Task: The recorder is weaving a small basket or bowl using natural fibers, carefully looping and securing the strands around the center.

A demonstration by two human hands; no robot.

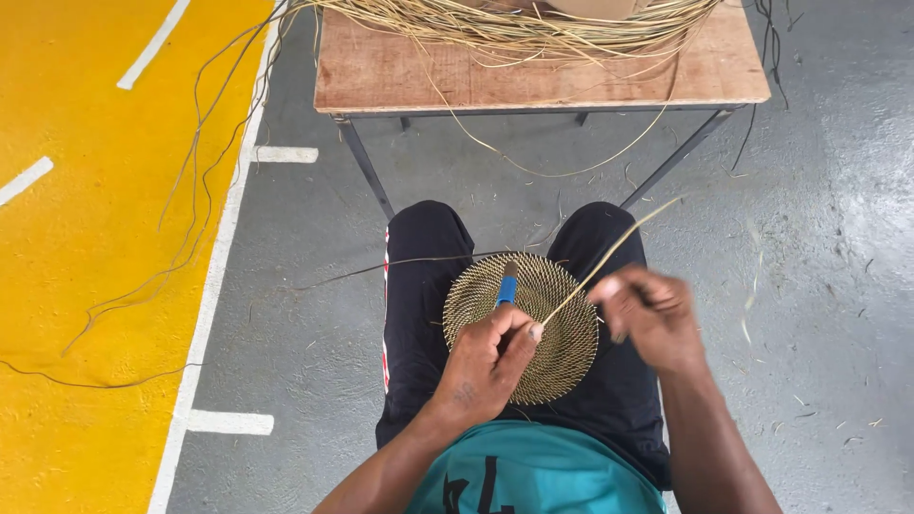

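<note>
A round woven disc (562, 357) of pale coiled fibre rests on my lap. My left hand (487, 366) lies over its lower left part and grips a tool with a blue handle (506, 288), whose tip points up across the disc. My right hand (645, 317) sits at the disc's right edge, blurred, pinching a thin straw strand (619, 245) that runs from the disc's middle up to the right. My legs in black trousers are under the disc.
A low wooden table (543, 81) on metal legs stands ahead, with a heap of loose straw strands (514, 27) spilling over it. Long dark strands (190, 190) trail over the yellow floor (86, 238) at left. Grey concrete floor (819, 266) lies to the right.
</note>
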